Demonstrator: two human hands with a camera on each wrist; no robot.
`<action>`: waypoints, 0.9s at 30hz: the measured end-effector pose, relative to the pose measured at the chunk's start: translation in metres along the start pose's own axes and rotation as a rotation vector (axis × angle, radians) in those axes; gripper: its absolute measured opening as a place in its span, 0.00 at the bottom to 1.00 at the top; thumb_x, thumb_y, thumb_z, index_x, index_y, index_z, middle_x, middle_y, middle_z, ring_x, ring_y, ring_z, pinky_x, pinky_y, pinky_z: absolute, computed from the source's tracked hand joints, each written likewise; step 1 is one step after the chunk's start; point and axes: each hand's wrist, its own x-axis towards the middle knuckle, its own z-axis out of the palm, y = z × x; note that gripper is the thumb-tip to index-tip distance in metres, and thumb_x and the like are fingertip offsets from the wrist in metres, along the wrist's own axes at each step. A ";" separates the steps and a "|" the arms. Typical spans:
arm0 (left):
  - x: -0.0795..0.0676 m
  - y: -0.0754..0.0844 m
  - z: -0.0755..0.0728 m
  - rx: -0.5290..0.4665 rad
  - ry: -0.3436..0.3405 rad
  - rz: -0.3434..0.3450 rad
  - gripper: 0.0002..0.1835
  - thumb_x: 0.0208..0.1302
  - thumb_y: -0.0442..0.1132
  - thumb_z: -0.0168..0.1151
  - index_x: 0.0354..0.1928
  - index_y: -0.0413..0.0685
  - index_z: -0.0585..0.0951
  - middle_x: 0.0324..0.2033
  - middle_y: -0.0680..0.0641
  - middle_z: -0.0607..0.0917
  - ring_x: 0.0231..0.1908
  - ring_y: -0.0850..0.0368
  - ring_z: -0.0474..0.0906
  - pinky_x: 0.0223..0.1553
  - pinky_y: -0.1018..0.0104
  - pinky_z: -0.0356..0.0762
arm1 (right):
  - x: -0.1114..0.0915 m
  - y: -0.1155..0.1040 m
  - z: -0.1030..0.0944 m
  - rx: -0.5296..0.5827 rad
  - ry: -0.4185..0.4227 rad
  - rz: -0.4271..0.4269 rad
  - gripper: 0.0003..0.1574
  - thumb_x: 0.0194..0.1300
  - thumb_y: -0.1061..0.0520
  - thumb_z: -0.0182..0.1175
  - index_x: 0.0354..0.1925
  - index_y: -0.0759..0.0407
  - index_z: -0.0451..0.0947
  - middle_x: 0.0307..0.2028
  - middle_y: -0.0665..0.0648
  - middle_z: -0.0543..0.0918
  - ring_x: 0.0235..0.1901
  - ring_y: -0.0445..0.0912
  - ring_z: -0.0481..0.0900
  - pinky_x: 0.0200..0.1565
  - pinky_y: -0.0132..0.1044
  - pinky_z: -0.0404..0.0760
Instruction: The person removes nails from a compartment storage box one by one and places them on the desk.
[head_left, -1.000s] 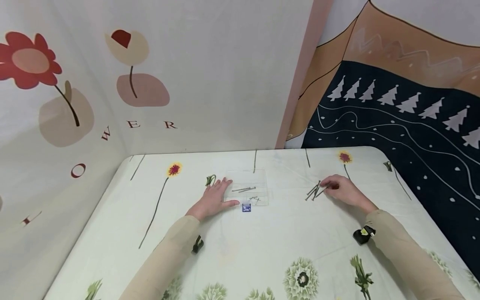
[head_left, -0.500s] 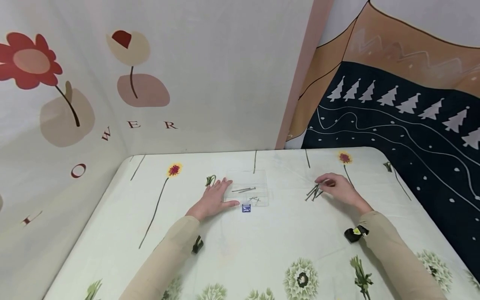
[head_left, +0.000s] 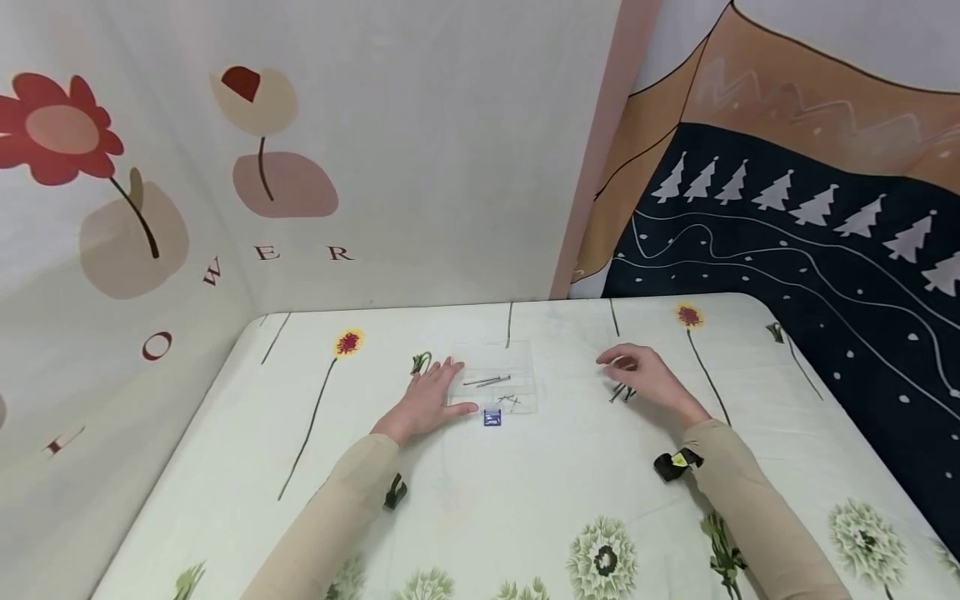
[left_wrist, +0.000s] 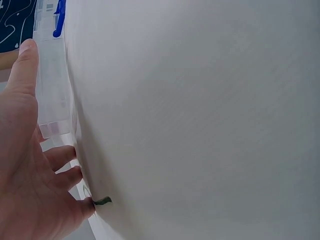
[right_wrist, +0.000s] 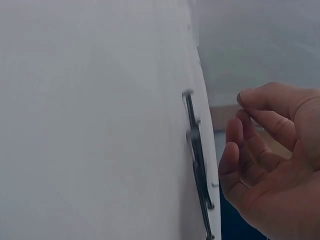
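A clear plastic box with a blue latch lies on the table, with long nails and smaller pieces visible in it. My left hand rests at the box's left side, fingers spread and thumb extended near the latch. In the left wrist view, the thumb lies along the translucent box. My right hand hovers above several loose nails. Its fingers are loosely bent and the thumb is close to the index finger; the right wrist view shows no nail between them, with the dark nails lying beside the hand.
A white flower-printed cloth covers the table. Behind it hangs a pale flower-printed curtain, and at the right a dark fabric with white trees. Black wrist devices sit at both cuffs.
My right hand has moved left across the loose nails, towards the box, while the nails beneath appear to stay put. My left hand keeps its place beside the box.
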 end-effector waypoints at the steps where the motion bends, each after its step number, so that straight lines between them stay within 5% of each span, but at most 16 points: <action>1: 0.000 0.000 0.000 0.000 0.000 0.002 0.47 0.63 0.62 0.59 0.73 0.40 0.56 0.72 0.33 0.52 0.71 0.35 0.45 0.66 0.36 0.40 | 0.001 -0.002 0.003 -0.002 -0.006 0.000 0.13 0.67 0.63 0.59 0.49 0.66 0.80 0.49 0.64 0.80 0.44 0.54 0.78 0.44 0.41 0.77; 19: -0.003 0.002 0.001 -0.019 0.002 -0.015 0.47 0.63 0.63 0.58 0.73 0.40 0.56 0.72 0.34 0.53 0.72 0.37 0.44 0.67 0.38 0.39 | 0.030 -0.037 0.052 0.035 -0.089 -0.096 0.12 0.66 0.62 0.60 0.47 0.62 0.83 0.45 0.57 0.83 0.42 0.48 0.77 0.45 0.41 0.77; 27: -0.004 0.004 -0.001 -0.016 -0.005 -0.031 0.47 0.64 0.63 0.57 0.74 0.40 0.56 0.73 0.35 0.51 0.72 0.38 0.43 0.68 0.39 0.37 | 0.038 -0.056 0.070 -0.003 -0.170 -0.178 0.13 0.66 0.63 0.59 0.48 0.63 0.83 0.53 0.64 0.78 0.56 0.58 0.72 0.52 0.51 0.75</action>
